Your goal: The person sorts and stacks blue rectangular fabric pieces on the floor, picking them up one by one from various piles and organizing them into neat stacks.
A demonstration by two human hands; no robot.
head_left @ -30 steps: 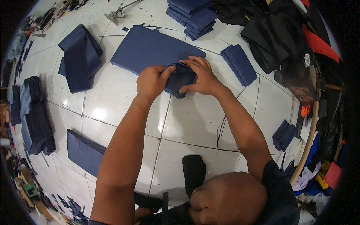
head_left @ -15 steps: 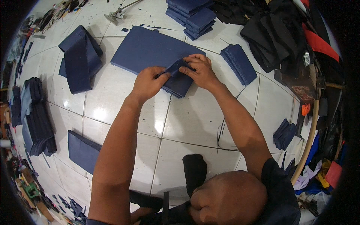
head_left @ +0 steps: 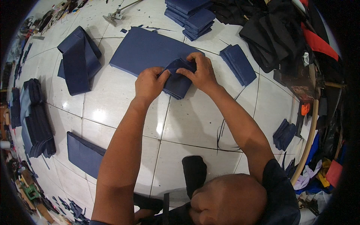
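Note:
A small stack of navy blue fabric pieces (head_left: 177, 85) lies at the near right edge of a large flat stack of blue fabric (head_left: 150, 47). At its upper left corner my left hand (head_left: 149, 84) is closed, thumb and fingers pinching the cloth. My right hand (head_left: 204, 74) curls over the right side, its thumb pressing on a raised, folded upper piece and its fingers behind it. The cloth hides some fingertips. To the right of my hands lies a narrow stack of blue rectangles (head_left: 240, 64), slightly fanned.
Taller blue stacks (head_left: 191, 18) stand at the back. A folded blue strip (head_left: 77, 62) and dark bundles (head_left: 38, 120) lie left, a blue panel stack (head_left: 84, 153) nearer me. Black cloth (head_left: 270, 41) is heaped far right, beyond a curved wooden rim (head_left: 310, 146). White tiles (head_left: 187, 127) cover the floor.
The raised flap of cloth has folded further back and spread under my right hand. My right fingers have lifted and bent more; my left hand keeps its pinch, almost in place.

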